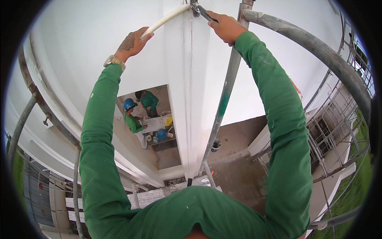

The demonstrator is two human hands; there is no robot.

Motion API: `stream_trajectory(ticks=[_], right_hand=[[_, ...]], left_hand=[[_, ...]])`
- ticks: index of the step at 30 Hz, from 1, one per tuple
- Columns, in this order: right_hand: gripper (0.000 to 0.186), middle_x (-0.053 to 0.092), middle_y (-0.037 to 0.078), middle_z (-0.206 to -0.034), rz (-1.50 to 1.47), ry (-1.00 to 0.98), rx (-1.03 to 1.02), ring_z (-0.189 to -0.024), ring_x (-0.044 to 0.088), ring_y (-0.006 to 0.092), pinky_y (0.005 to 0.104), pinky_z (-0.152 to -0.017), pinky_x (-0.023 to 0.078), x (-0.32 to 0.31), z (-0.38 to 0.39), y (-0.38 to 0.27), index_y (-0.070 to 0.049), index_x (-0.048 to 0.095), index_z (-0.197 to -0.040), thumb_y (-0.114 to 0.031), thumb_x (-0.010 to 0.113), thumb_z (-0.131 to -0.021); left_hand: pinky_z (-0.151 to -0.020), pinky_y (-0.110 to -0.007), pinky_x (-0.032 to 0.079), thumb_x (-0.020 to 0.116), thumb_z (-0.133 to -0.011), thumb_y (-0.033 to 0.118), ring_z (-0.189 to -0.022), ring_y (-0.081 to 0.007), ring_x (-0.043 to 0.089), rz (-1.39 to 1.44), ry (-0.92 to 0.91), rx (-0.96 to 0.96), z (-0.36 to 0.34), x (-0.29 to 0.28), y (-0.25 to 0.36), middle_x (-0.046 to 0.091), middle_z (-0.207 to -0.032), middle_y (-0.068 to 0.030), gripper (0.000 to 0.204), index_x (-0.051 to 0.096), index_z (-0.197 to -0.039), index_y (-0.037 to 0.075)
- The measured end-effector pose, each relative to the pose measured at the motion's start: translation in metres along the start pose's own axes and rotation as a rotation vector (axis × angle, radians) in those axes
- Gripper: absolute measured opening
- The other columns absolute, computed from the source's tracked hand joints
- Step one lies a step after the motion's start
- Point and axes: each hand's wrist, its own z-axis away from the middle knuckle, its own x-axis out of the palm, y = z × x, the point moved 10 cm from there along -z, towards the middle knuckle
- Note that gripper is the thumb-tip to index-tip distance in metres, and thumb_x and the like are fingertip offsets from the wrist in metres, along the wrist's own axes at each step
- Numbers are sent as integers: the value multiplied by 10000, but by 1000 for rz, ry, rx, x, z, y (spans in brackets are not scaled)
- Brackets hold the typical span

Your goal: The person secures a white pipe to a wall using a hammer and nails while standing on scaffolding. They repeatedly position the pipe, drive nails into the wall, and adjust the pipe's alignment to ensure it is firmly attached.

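Note:
Both of my arms are raised toward the top of the view, in green sleeves. My left hand point(134, 43) is closed around a cream-white, slightly curved pipe point(167, 18). The pipe's far end reaches the metal head of a dark-handled hand tool point(205, 14) at the upper edge. My right hand point(227, 28) grips the handle of that tool. Its head is partly cut off by the top of the view, so I cannot tell its exact kind. Behind both hands rises a white wall with a vertical column point(187, 59).
Scaffold tubes surround me: an upright tube point(225, 95) right of the column, a thick curved tube point(314, 47), and a left frame point(51, 123). Below lie planks point(159, 195). Through an opening, two people in green work beside a cluttered table point(159, 126). A bucket point(216, 145) stands lower down.

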Motion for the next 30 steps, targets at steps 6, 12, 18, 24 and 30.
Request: stream_trajectory(ticks=[6,12,18,24,30], right_hand=[[488,657,142,-803,5,219,-279,-592,610,263,435,-633,548,-13,20,14,-226,468,-1547,-356,473,-1076],[517,689,224,-814,-49,603,-536,-709,683,428,475,-672,549,-58,36,-42,-178,429,-1562,-326,512,-1073],[550,701,312,-979,201,450,-358,-884,676,508,551,-797,529,-18,-3,-9,-97,416,-1557,-304,500,-1054],[560,694,302,-926,-77,787,-555,-805,675,477,509,-757,534,-64,32,-37,-78,413,-1563,-248,532,-1044],[564,702,295,-878,112,419,-344,-790,677,505,537,-779,545,-8,3,-16,-55,409,-1556,-292,506,-1054]], left_hand=[[-774,-420,552,530,-1047,531,-795,-306,713,-75,104,7,5,-6,6,745,-928,-187,573,596,-1420,101],[-739,-437,565,519,-1054,522,-756,-323,722,-172,216,134,10,0,4,736,-871,-190,559,595,-1414,101],[-718,-431,573,518,-1059,513,-722,-316,725,-183,217,162,3,-5,13,739,-852,-193,546,594,-1414,105],[-736,-438,578,520,-1060,506,-761,-333,735,-199,149,88,2,-6,12,749,-894,-204,553,579,-1441,110],[-744,-439,574,528,-1054,518,-753,-326,731,-163,160,142,-3,-5,8,749,-903,-202,573,573,-1453,109]])
